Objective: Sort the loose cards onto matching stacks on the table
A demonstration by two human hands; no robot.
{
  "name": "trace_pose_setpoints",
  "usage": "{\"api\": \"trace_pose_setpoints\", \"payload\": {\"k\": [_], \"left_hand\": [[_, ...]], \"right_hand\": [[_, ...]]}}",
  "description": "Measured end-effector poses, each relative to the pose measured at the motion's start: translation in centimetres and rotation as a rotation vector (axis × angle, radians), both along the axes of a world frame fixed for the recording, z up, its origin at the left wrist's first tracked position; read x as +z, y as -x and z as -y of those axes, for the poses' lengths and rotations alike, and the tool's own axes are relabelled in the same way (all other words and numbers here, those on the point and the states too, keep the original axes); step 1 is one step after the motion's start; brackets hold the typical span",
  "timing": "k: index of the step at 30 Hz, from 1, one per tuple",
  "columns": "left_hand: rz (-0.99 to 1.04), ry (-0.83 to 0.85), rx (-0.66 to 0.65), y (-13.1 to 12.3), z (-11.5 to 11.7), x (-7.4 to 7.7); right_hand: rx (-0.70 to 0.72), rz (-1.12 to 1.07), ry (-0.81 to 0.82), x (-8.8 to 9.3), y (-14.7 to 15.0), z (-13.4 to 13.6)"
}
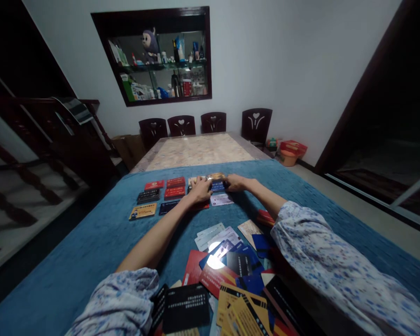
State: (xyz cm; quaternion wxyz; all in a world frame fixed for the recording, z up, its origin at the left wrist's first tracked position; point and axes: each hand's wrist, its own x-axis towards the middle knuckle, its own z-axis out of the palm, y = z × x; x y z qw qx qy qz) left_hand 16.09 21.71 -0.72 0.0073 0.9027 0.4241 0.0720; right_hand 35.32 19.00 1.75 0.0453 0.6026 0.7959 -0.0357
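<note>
In the far rows of laid-out cards, a gold card (215, 177) lies between my two hands. My left hand (200, 189) reaches over the rows, its curled fingers at the card's left end and covering several cards below. At the right end, my right hand (235, 182) has its fingers bent against the card's edge. Just under it are a blue card (217, 187) and a white card (221, 200). To the left stand small piles: red cards (175, 192), black cards (149, 195), a dark blue card (168, 207) and a yellow card (142, 211).
A loose heap of mixed cards, including black cards (186, 308), gold cards (243, 310) and red cards (196, 266), spreads close to me. The blue cloth (91, 247) covers the near table. Dark chairs (213, 122) line the far end, below a wall shelf (161, 65).
</note>
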Motion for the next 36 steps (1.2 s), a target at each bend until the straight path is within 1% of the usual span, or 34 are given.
{"api": "trace_pose_setpoints", "payload": {"k": [5,8,12,18,23,26,30,36], "left_hand": [[0.001,-0.041,-0.023,0.4,0.4,0.0],[0.019,-0.072,-0.056,0.8,1.1,0.2],[0.028,-0.060,-0.115,1.9,2.8,0.5],[0.078,-0.050,-0.147,4.0,5.9,0.8],[0.150,-0.060,-0.162,5.5,7.9,0.9],[0.190,-0.049,-0.183,6.3,9.0,0.9],[0.194,0.031,-0.173,7.5,10.8,0.8],[0.169,0.164,-0.118,8.8,12.9,0.8]], "right_hand": [[-0.005,0.000,-0.013,0.0,-0.3,0.1],[-0.013,-0.004,-0.029,0.0,-0.6,0.4],[-0.030,-0.008,-0.069,-0.1,-1.2,1.1],[-0.007,-0.025,-0.119,-0.3,-1.3,3.0],[0.009,-0.073,-0.156,0.3,-0.1,5.5],[0.058,-0.123,-0.177,0.5,0.8,6.8],[0.132,-0.186,-0.160,0.0,2.2,8.2],[0.215,-0.248,-0.103,-1.0,4.3,9.7]]}}
